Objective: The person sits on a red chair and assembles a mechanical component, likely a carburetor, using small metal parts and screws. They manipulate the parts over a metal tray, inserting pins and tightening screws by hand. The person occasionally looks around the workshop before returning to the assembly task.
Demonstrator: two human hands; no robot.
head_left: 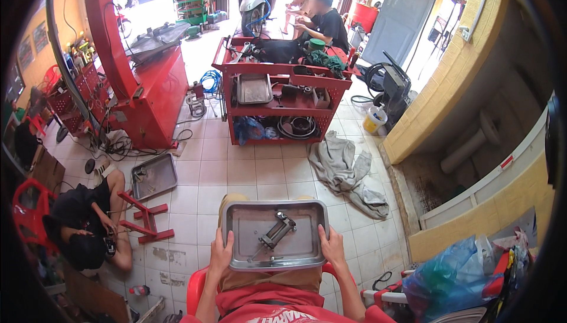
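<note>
A shallow rectangular metal tray [239, 228] rests on my lap. My left hand [222, 251] grips its left rim, and my right hand [332, 246] grips the right rim. Inside the tray lies a metal mechanical part [277, 230] with a bar-like body, set at a slant; its exact kind I cannot make out. A thin rod-like piece [255, 254] sits by its lower end, and a few tiny bits lie near the tray's front wall. Neither hand touches the part.
Ahead stands a red tool cart [283, 112] loaded with tools. A grey cloth [339, 166] lies on the tiled floor to its right. At left, a person [88, 222] crouches beside a red stand [146, 219] and another tray [155, 177]. Plastic bags [446, 276] are at lower right.
</note>
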